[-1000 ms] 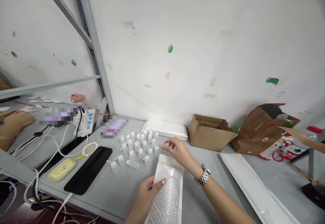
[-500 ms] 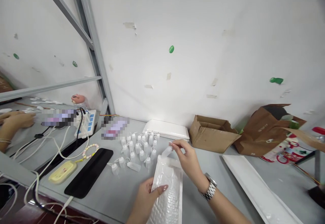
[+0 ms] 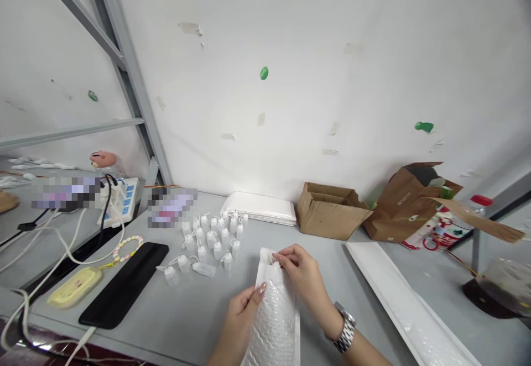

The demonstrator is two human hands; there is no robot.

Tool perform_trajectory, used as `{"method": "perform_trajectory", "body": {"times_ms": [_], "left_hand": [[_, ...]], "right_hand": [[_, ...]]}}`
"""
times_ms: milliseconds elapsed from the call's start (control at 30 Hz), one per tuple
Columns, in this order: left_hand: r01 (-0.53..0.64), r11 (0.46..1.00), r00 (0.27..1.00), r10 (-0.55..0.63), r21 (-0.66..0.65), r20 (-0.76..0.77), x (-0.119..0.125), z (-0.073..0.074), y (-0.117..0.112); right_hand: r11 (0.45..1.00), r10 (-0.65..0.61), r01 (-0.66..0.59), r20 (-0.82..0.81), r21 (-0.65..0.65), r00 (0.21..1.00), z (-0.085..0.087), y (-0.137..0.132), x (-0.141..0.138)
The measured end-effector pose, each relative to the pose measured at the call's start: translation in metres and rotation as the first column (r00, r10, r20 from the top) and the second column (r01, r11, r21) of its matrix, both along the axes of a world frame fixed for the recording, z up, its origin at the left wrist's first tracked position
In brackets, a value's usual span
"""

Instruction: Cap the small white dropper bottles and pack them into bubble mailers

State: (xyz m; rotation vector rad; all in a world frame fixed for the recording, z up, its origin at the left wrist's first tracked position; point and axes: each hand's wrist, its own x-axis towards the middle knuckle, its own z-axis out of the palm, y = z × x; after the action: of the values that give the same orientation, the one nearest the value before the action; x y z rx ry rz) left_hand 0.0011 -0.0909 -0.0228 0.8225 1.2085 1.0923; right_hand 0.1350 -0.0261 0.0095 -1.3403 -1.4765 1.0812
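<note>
My left hand (image 3: 243, 322) grips the lower left side of a white bubble mailer (image 3: 276, 316), which stands tilted up from the table's near edge. At the mailer's mouth, my right hand (image 3: 302, 277) pinches a small white plastic squeeze bottle (image 3: 274, 261), its lower part hidden by the mailer and my fingers. Several similar bottles (image 3: 211, 239) with thin nozzles stand in a loose cluster just left of the mailer on the grey table (image 3: 186, 310). A metal-link watch (image 3: 344, 327) sits on my right wrist.
Behind the bottles lie a stack of white mailers (image 3: 259, 208) and a cardboard box (image 3: 331, 211), with a brown paper bag (image 3: 409, 205) to the right. A black pad (image 3: 124, 283), power strip (image 3: 120, 203) and cables lie left. A long white board (image 3: 398, 299) lies right.
My right hand has brought the bottle down from above the mailer to its mouth. The other person's hand at the left has moved almost out of view.
</note>
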Motion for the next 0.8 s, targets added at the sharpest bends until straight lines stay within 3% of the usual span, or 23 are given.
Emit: {"method": "perform_trajectory", "body": {"times_ms": [167, 267, 367, 433, 533, 600, 667, 733, 800], "left_hand": [[-0.008, 1.000, 1.000, 0.008, 0.002, 0.028, 0.004, 0.006, 0.001], [-0.004, 1.000, 0.994, 0.005, -0.008, 0.112, 0.007, 0.006, 0.001], [0.003, 1.000, 0.985, 0.002, -0.027, 0.170, 0.008, 0.007, 0.002], [0.010, 0.999, 0.978, -0.001, -0.046, 0.211, 0.006, 0.011, 0.002], [0.043, 0.995, 0.966, -0.018, -0.088, 0.259, 0.001, 0.016, 0.002], [0.087, 0.992, 0.959, -0.058, -0.094, 0.276, -0.002, 0.018, 0.002], [0.139, 0.987, 0.952, -0.110, -0.083, 0.286, -0.003, 0.016, 0.003], [0.174, 0.981, 0.948, -0.145, -0.082, 0.283, -0.004, 0.012, 0.003], [0.181, 0.979, 0.949, -0.150, -0.093, 0.277, -0.004, 0.008, 0.004]], "right_hand": [[0.990, 0.133, -0.137, 0.158, 0.015, 0.978, 0.002, -0.010, -0.001], [0.972, 0.160, -0.208, 0.337, 0.110, 0.928, 0.006, -0.017, 0.000], [0.943, 0.166, -0.267, 0.414, 0.199, 0.895, 0.007, -0.024, 0.005], [0.941, 0.077, -0.195, 0.386, 0.276, 0.919, 0.006, -0.026, 0.012], [0.932, -0.192, 0.098, 0.247, 0.348, 0.950, 0.000, -0.022, 0.024], [0.964, -0.218, 0.185, 0.167, 0.193, 0.962, -0.004, -0.016, 0.033], [0.996, -0.010, 0.014, 0.049, -0.090, 0.999, -0.006, -0.012, 0.039], [0.925, 0.202, -0.242, -0.158, -0.293, 0.966, -0.007, -0.010, 0.043], [0.866, 0.278, -0.378, -0.313, -0.327, 0.908, -0.006, -0.010, 0.045]]}}
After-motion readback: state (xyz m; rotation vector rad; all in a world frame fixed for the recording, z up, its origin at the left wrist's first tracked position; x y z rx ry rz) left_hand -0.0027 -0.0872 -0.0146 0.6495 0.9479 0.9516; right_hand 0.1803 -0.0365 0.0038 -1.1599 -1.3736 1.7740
